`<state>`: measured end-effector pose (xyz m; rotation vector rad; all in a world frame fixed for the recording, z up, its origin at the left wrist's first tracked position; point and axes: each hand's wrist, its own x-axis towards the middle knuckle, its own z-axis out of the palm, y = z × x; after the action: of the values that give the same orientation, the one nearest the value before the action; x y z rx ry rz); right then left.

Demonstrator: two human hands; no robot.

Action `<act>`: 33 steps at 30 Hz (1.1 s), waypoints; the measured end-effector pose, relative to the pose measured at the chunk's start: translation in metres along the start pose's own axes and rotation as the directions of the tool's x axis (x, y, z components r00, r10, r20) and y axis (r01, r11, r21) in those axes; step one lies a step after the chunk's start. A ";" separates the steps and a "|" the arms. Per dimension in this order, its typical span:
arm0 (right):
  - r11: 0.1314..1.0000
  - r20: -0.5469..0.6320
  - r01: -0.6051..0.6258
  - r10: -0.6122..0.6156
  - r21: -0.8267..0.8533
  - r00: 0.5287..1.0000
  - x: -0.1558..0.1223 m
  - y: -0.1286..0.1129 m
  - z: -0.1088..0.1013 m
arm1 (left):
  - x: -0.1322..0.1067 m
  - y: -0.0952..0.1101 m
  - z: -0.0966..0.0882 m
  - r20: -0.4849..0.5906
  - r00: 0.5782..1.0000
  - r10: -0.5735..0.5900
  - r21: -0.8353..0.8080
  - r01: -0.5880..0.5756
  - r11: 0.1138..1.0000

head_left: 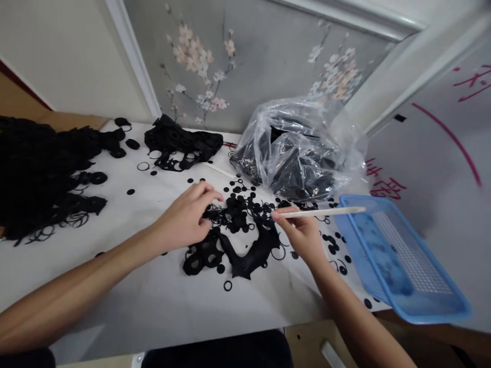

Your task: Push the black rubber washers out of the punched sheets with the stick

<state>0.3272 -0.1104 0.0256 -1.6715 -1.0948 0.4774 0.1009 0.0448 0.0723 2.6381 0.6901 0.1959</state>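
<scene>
My left hand (186,217) rests on the white table (153,296), its fingers curled and pressing on a black punched sheet of thin material (233,245) among loose black discs and rings (245,202). My right hand (301,232) pinches a thin pale wooden stick (326,212) that points right, just above the same black sheet. The sheet has round holes cut out of it and lies between both hands.
A blue plastic mesh basket (399,260) hangs over the table's right edge. A clear plastic bag of black material (295,153) stands behind the hands. Piles of black offcuts lie at the left (42,174) and at the back (180,143).
</scene>
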 end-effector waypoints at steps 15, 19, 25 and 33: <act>0.952 0.184 -0.152 0.105 0.267 0.977 0.009 0.019 0.047 | 0.029 0.018 0.061 0.005 0.998 -0.055 0.216 0.052 0.975; 0.960 0.159 -0.146 0.110 0.238 0.981 0.008 0.023 0.052 | 0.024 0.011 0.072 -0.051 0.999 0.003 0.159 0.005 0.987; 0.965 0.168 -0.143 0.107 0.221 0.980 0.005 0.022 0.054 | 0.024 0.009 0.079 -0.096 0.994 0.061 0.170 -0.044 0.985; 0.975 0.170 -0.087 0.052 0.203 0.984 0.007 0.023 0.056 | 0.023 0.007 0.083 -0.114 0.992 0.049 0.142 -0.033 0.989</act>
<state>0.2985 -0.0758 -0.0157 -1.5085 -1.0664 0.7609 0.1435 0.0213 0.0005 2.7948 0.7113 0.3276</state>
